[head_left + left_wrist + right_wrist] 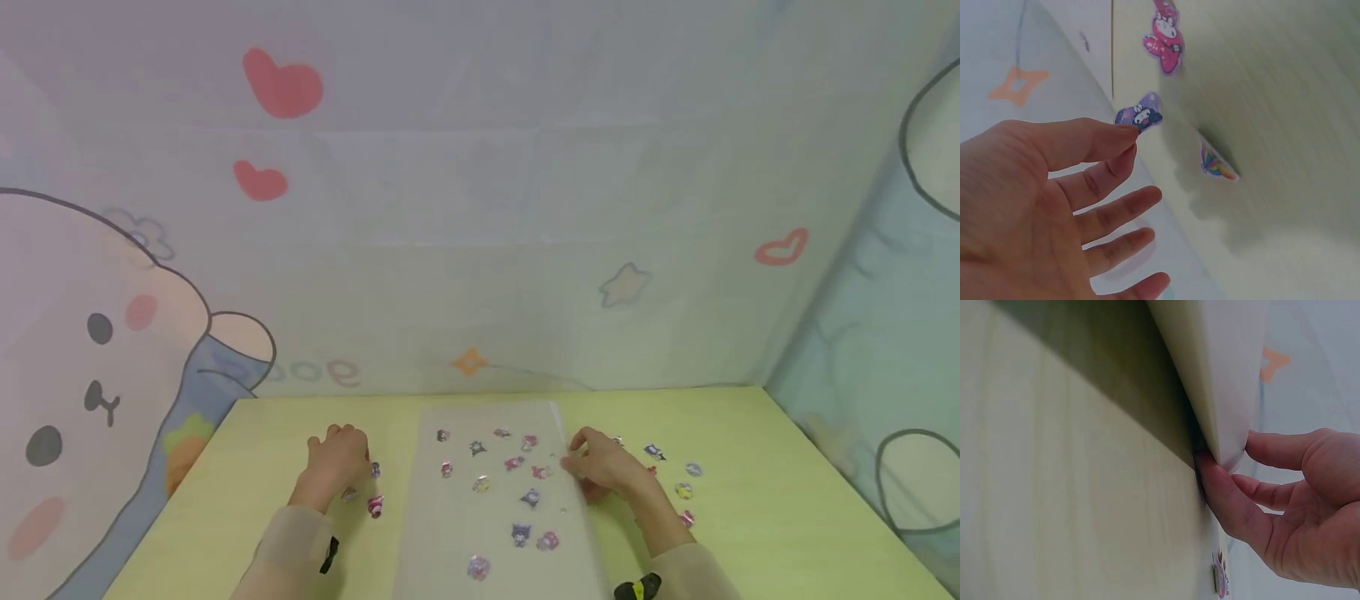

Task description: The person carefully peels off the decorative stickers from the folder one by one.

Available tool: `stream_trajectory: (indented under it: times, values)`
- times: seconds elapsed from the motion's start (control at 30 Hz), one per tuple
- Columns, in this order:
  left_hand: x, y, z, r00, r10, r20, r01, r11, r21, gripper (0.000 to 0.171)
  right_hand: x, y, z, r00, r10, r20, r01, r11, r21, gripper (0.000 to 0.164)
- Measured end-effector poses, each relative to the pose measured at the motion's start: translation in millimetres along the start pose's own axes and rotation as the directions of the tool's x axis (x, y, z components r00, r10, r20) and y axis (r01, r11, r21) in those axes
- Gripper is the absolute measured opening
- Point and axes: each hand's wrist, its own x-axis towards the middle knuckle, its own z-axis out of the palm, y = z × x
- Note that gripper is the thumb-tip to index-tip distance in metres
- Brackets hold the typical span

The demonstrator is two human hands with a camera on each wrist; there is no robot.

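Observation:
My left hand (337, 458) is over the left part of the table, thumb and index finger pinching a purple character sticker (1138, 114); the other fingers are spread. Below it lie a pink character sticker (375, 506) and a butterfly sticker (1216, 165) that stands partly on edge. A white sheet (431, 533) with several character stickers on it lies in the middle. At the sheet's right edge, my right hand (607, 467) holds the border, thumb against one face and index finger underneath. In the right wrist view the sheet's edge (1229, 394) is raised off the table.
Several loose stickers, among them a yellow one (684, 491) and a round pale one (693, 469), lie right of the sheet, some partly hidden by the right arm. A printed cloth backdrop (480, 208) rises behind the yellow-green table (787, 517).

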Motion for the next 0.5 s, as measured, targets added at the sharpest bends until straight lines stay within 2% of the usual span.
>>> stream_trajectory:
  times: [0.2, 0.37, 0.5]
  values:
    - [7.9, 6.3, 3.5, 1.0, -0.007, 0.014, 0.006, 0.997, 0.076, 0.015, 1.5, 0.5, 3.3, 1.0, 0.008, 0.0, -0.008, 1.0, 0.02, 0.032]
    - [15.6, 6.1, 9.6, 1.0, -0.01, 0.015, 0.008, 0.995, 0.096, 0.008, 1.5, 1.2, 2.1, 1.0, 0.011, -0.006, -0.011, 1.0, 0.022, 0.032]
    - [19.2, 5.7, 12.4, 1.0, -0.017, 0.008, 0.016, 0.996, 0.09, 0.013, 1.0, 1.5, -0.1, 1.0, 0.01, -0.009, -0.01, 1.0, 0.014, 0.033]
